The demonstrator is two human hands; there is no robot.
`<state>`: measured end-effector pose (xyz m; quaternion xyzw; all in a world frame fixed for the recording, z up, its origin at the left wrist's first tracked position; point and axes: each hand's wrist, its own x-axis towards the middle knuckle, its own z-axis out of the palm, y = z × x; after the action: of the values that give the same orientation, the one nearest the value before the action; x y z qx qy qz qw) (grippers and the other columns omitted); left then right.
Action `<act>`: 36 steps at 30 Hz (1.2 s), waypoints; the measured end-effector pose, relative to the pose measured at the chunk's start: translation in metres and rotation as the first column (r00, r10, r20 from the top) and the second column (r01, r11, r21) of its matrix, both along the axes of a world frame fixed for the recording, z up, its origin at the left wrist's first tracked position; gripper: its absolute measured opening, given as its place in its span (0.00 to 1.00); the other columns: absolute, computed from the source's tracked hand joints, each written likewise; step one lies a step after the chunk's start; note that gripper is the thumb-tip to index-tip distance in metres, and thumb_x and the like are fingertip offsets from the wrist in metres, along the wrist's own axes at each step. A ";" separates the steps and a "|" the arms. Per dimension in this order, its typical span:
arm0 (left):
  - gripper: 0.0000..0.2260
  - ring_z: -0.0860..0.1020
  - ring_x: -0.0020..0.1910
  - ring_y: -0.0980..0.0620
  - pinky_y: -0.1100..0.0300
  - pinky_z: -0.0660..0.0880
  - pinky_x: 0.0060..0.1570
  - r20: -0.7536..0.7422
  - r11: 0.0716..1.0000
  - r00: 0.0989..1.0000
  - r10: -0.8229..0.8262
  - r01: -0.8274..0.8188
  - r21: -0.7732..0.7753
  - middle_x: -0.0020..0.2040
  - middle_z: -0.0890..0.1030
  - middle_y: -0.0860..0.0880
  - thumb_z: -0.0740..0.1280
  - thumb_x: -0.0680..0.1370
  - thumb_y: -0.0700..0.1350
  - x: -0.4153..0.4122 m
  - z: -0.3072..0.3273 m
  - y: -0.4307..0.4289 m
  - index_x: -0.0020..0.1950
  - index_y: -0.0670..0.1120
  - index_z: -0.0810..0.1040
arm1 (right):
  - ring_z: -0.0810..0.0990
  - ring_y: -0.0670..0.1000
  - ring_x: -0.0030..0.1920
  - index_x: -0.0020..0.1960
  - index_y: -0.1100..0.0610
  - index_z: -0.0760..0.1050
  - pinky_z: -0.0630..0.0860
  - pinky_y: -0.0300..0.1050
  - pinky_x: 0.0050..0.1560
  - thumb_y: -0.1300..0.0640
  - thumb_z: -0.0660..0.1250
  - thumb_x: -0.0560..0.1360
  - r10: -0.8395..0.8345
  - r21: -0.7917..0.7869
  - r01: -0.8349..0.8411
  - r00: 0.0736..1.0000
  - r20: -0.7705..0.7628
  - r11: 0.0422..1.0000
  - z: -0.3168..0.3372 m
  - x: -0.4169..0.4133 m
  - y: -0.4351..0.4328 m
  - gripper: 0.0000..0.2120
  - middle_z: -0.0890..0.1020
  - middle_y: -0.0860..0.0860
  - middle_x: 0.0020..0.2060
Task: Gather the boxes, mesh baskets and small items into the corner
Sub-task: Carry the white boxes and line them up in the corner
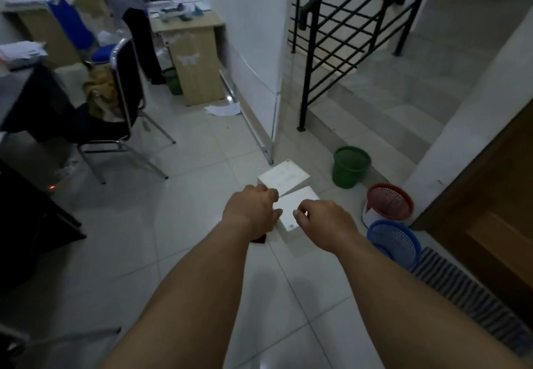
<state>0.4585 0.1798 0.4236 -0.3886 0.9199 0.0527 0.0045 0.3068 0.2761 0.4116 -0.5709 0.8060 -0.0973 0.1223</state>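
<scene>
Gripping the nearer white box (291,214) from both sides, the left hand (251,210) and right hand (324,221) curled their fingers on its edges. It sat left of the green bucket (350,168), nearer the camera, just beside the second white box (284,179). Right of the bucket lay the red mesh basket (390,201) and the blue mesh basket (395,241).

Office, paper-strewn desks (187,21), chairs (127,86), tiled floor (178,224), stair railing (343,22)

Left hand (251,210) and right hand (323,221) grip near white box (291,204) on tiled floor (187,224); second white box (284,178) just behind; red mesh basket (390,201) and blue mesh basket (395,241) by the wooden door (490,210).
</scene>
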 end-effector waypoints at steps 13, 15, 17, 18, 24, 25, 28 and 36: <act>0.26 0.74 0.60 0.47 0.47 0.76 0.55 0.173 0.968 0.971 -0.168 0.129 0.215 0.65 0.75 0.49 0.63 0.77 0.63 -0.175 -0.087 -0.200 0.71 0.54 0.67 | 0.75 0.55 0.60 0.69 0.48 0.70 0.74 0.52 0.60 0.38 0.59 0.77 -0.243 0.350 0.167 0.952 0.187 0.922 -0.085 -0.172 -0.176 0.24 0.74 0.53 0.66; 0.26 0.74 0.59 0.48 0.47 0.76 0.54 0.165 0.962 0.971 -0.173 0.130 0.242 0.64 0.75 0.50 0.64 0.76 0.62 -0.197 -0.097 -0.227 0.72 0.54 0.67 | 0.75 0.55 0.60 0.69 0.48 0.70 0.74 0.53 0.60 0.38 0.59 0.78 -0.260 0.373 0.170 0.943 0.207 0.912 -0.094 -0.193 -0.202 0.24 0.74 0.53 0.65; 0.26 0.74 0.59 0.48 0.49 0.76 0.54 0.161 0.952 0.969 -0.190 0.142 0.270 0.64 0.75 0.50 0.65 0.76 0.62 -0.217 -0.108 -0.253 0.71 0.54 0.67 | 0.75 0.55 0.61 0.69 0.48 0.69 0.74 0.52 0.60 0.39 0.59 0.78 -0.286 0.391 0.181 0.930 0.229 0.903 -0.104 -0.210 -0.225 0.24 0.74 0.53 0.66; 0.26 0.74 0.59 0.48 0.50 0.76 0.55 0.163 0.949 0.965 -0.204 0.155 0.273 0.64 0.76 0.50 0.65 0.76 0.61 -0.228 -0.113 -0.268 0.71 0.54 0.67 | 0.75 0.55 0.61 0.70 0.48 0.69 0.74 0.52 0.60 0.39 0.59 0.78 -0.299 0.395 0.188 0.923 0.243 0.899 -0.110 -0.218 -0.237 0.23 0.74 0.53 0.66; 0.28 0.70 0.64 0.47 0.51 0.72 0.59 0.219 0.899 0.895 -0.389 0.317 0.303 0.69 0.72 0.50 0.63 0.78 0.61 -0.294 -0.161 -0.351 0.75 0.53 0.62 | 0.73 0.55 0.64 0.72 0.47 0.66 0.71 0.51 0.63 0.40 0.58 0.79 -0.465 0.441 0.311 0.832 0.301 0.842 -0.167 -0.266 -0.293 0.24 0.72 0.51 0.69; 0.29 0.69 0.65 0.46 0.50 0.72 0.60 0.219 0.887 0.882 -0.417 0.342 0.311 0.70 0.70 0.50 0.63 0.78 0.60 -0.304 -0.172 -0.365 0.76 0.53 0.61 | 0.72 0.55 0.65 0.73 0.47 0.66 0.70 0.51 0.64 0.40 0.57 0.79 -0.502 0.449 0.343 0.809 0.304 0.825 -0.179 -0.272 -0.301 0.24 0.72 0.51 0.69; 0.33 0.70 0.65 0.45 0.50 0.73 0.60 0.185 0.862 0.873 -0.451 0.371 0.346 0.74 0.66 0.51 0.64 0.78 0.60 -0.333 -0.212 -0.399 0.78 0.54 0.54 | 0.71 0.55 0.67 0.74 0.47 0.64 0.68 0.49 0.66 0.41 0.56 0.80 -0.569 0.457 0.401 0.755 0.325 0.794 -0.222 -0.285 -0.323 0.23 0.69 0.50 0.71; 0.43 0.68 0.68 0.42 0.44 0.75 0.60 0.117 0.818 0.853 -0.510 0.438 0.372 0.78 0.58 0.49 0.68 0.74 0.61 -0.395 -0.428 -0.446 0.79 0.54 0.43 | 0.68 0.63 0.68 0.77 0.46 0.58 0.69 0.56 0.66 0.42 0.54 0.81 -0.627 0.451 0.467 0.710 0.320 0.760 -0.440 -0.302 -0.372 0.25 0.56 0.49 0.78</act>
<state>0.0636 -0.2663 -0.0040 -0.1431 0.9594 0.1626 0.1805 0.0050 -0.0956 -0.0282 -0.2327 0.8925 -0.1204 0.3672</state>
